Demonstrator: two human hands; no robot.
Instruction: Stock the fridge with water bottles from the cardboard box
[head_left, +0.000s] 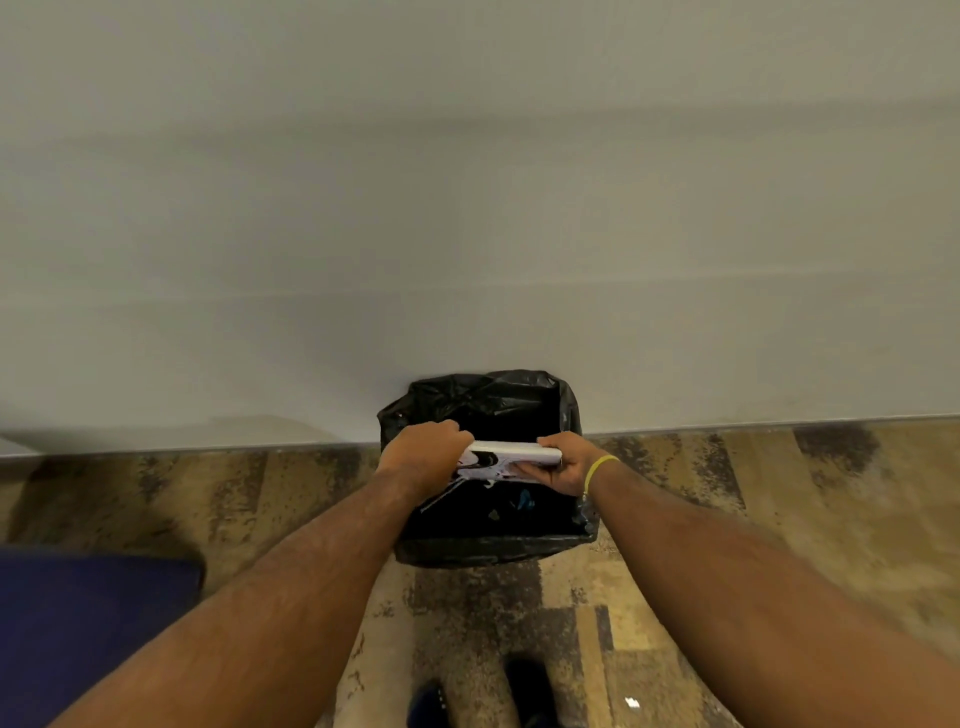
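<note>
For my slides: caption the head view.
Over a black-bagged bin by the wall, left hand and right hand grip a flat white item.

An office-ish interior is suggested. Patterned carpet (779, 519) is laid against a plain wall (467, 208); a bag-lined bin (467, 389) is kept there.

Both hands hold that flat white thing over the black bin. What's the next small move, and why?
Probably lower it and let go: the left hand and right hand grip the flat white piece right above the open black bin bag.
</note>
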